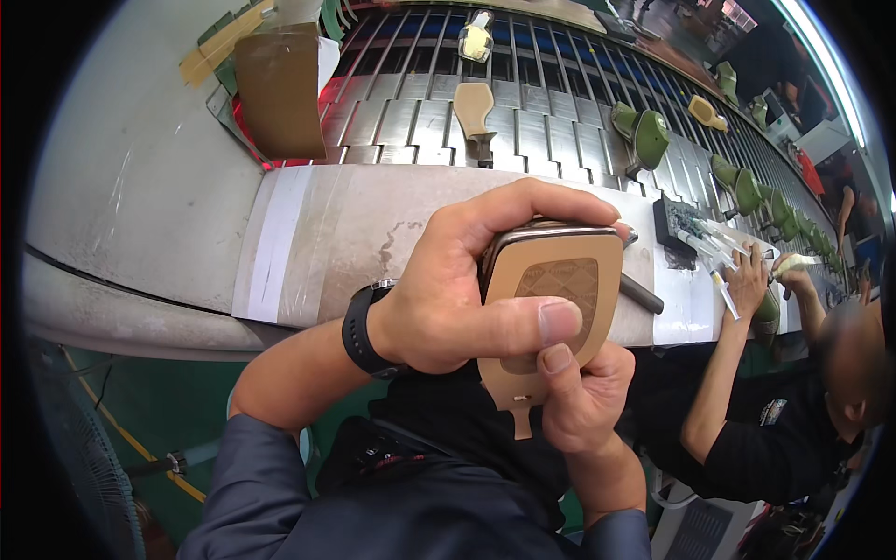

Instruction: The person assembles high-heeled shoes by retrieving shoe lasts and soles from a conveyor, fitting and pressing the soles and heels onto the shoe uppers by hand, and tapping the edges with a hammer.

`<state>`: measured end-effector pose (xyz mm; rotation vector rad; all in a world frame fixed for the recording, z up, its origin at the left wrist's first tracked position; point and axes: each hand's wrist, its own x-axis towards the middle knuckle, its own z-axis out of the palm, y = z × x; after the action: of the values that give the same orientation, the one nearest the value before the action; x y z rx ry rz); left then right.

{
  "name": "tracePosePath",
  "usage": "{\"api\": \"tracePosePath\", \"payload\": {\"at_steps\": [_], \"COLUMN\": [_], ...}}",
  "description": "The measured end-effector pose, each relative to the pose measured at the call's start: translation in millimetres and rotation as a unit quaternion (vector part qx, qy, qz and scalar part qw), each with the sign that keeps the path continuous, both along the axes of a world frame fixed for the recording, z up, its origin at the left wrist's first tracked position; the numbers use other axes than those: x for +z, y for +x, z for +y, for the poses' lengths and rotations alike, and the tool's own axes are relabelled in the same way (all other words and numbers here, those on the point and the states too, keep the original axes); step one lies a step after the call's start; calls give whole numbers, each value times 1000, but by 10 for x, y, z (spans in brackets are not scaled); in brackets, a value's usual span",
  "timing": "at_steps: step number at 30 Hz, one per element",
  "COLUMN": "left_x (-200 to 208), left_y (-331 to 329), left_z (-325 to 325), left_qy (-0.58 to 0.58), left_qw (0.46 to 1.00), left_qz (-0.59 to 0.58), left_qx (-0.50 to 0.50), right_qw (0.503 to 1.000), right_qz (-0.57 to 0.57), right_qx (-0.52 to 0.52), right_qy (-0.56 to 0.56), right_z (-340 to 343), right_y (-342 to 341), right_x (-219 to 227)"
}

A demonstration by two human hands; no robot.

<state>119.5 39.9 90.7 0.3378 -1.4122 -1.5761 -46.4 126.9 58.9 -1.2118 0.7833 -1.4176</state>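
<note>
Left hand (pixel 443 285) grips the tan sole (pixel 567 273) from the left, right hand (pixel 588 408) from the lower right. Position: near edge of table (pixel 345 215).

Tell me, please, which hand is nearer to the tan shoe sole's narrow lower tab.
Right. The right hand is just right of the tab; the left hand is higher up, its thumb lying across the shoe sole.

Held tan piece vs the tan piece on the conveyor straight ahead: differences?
The held tan piece shows a brown patterned panel; the conveyor tan piece shows a plain face. The held one is gripped by the left hand and right hand; the conveyor one rests on metal slats. Both have a wide rounded end.
</note>
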Motion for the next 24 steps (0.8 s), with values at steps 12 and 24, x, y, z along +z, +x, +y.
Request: {"api": "tracePosePath", "payload": {"at_steps": [12,24], "left_x": [-54,-89], "left_y": [-138,-341], "left_z": [-154,-323], "left_qy": [78,25], "left_qw": [992,995], "left_qz": [86,91], "left_qx": [-58,16], "right_qw": [995,995], "right_qz": [27,23], "right_qx": [-14,-17], "right_qy": [93,91], "right_z": [-59,-320], "right_y": [-183,-350], "right_x": [19,66]}}
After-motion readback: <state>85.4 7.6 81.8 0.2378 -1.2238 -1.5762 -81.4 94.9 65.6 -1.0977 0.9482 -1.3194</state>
